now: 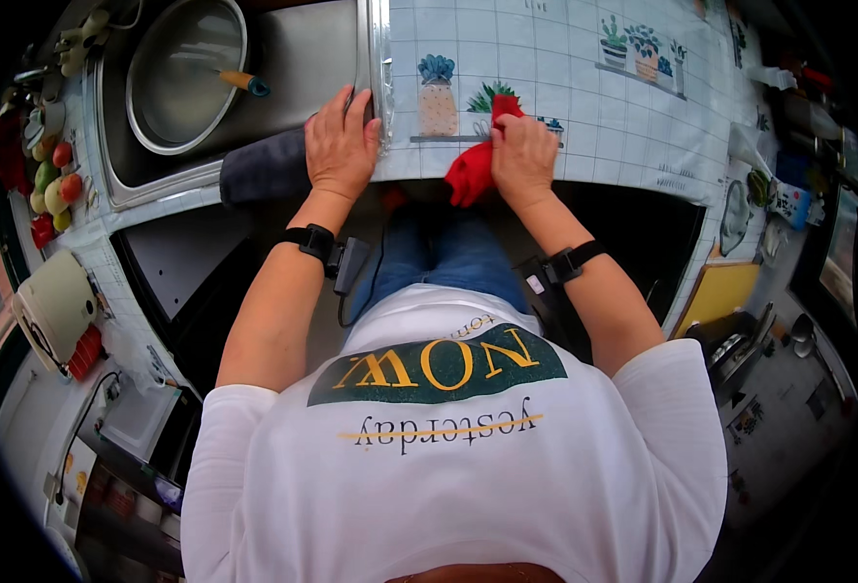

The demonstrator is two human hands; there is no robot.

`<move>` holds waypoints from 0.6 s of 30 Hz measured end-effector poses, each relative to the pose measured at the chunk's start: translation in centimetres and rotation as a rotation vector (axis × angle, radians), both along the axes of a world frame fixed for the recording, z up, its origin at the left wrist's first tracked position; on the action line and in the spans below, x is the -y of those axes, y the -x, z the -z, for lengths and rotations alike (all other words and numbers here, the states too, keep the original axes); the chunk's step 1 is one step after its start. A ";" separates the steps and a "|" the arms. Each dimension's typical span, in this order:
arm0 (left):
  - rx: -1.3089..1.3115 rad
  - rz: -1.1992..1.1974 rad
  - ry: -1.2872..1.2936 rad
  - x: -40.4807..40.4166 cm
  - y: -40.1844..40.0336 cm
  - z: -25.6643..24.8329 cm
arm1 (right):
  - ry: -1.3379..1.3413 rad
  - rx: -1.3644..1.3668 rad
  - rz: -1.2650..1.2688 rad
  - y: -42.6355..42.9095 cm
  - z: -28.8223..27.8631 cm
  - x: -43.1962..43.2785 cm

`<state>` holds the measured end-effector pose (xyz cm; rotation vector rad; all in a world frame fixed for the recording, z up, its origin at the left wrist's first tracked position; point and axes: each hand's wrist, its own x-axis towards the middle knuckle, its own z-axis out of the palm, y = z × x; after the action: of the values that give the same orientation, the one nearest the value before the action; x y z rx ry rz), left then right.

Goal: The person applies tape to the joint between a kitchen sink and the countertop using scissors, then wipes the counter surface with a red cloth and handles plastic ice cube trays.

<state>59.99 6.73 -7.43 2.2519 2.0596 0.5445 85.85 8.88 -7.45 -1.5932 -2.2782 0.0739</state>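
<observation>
My right hand (526,154) grips a red cloth (470,172), part of which stands up past my fingers while the rest droops over the counter's front edge. My left hand (341,146) lies with its fingers stretched forward at the sink's right rim, on or against a dark grey cloth (265,167) draped over the front edge; whether it pinches the cloth is hidden. Left of that hand, a large metal basin (181,95) stands in the steel sink (312,51). A peeler-like tool with an orange and blue handle (243,81) rests across the basin's rim.
A patterned cover (473,22) lies on the counter. Fruit (54,186) and a cream-coloured appliance (54,310) stand at the left. On the right are a glass bowl (735,217), a plastic packet (792,205) and a yellow board (717,291). A cable hangs by my left wrist.
</observation>
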 end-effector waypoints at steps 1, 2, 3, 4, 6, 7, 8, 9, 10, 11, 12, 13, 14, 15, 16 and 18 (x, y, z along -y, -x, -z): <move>0.003 0.009 0.011 -0.1 0.0 -0.1 | -0.034 -0.034 -0.043 2.3 0.2 -0.3; 0.006 0.020 0.017 -0.3 0.0 -0.1 | -0.030 -0.080 -0.086 4.7 0.4 -0.7; 0.005 0.022 0.017 -0.4 0.1 -0.1 | 0.000 -0.082 -0.124 7.1 -0.1 -1.3; 0.011 0.022 0.012 -0.5 0.2 -0.2 | -0.047 -0.072 -0.141 9.2 0.6 -1.7; 0.009 0.015 0.013 -0.4 0.3 0.0 | -0.105 -0.134 -0.178 11.8 0.6 -2.3; -0.005 0.003 0.015 -0.3 0.5 0.1 | -0.126 -0.161 -0.192 11.8 0.9 -2.3; -0.005 -0.001 0.022 -0.2 0.6 0.2 | -0.104 -0.128 -0.161 10.4 1.0 -2.2; -0.016 -0.006 0.018 -0.1 0.7 0.0 | -0.074 -0.101 -0.133 8.9 1.2 -1.7; -0.010 -0.001 0.022 0.0 0.9 0.1 | -0.082 -0.032 -0.042 5.9 1.3 -1.4; -0.005 0.001 0.020 0.0 0.9 0.1 | -0.126 -0.033 0.062 2.3 1.4 -1.4; 0.003 0.015 0.016 -0.1 0.8 0.1 | -0.132 0.033 0.213 -1.7 1.1 -1.2; 0.003 0.023 0.021 0.0 0.8 0.0 | -0.129 0.103 0.352 -6.1 1.2 -1.1; 0.000 0.021 0.023 0.2 0.8 0.0 | -0.126 0.145 0.479 -10.3 1.3 -1.2; -0.001 0.021 0.019 0.1 0.8 0.0 | -0.145 0.156 0.565 -14.8 1.6 -1.3; 0.005 0.026 0.026 0.1 0.7 0.3 | -0.107 0.201 0.703 -18.3 1.8 -1.4; 0.002 0.034 0.024 -0.1 0.4 0.3 | -0.117 0.245 0.890 -21.3 2.4 -1.7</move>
<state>59.57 6.87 -7.73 2.2673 2.0126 0.5166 107.19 10.63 -9.84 -2.4788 -1.4738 -0.4871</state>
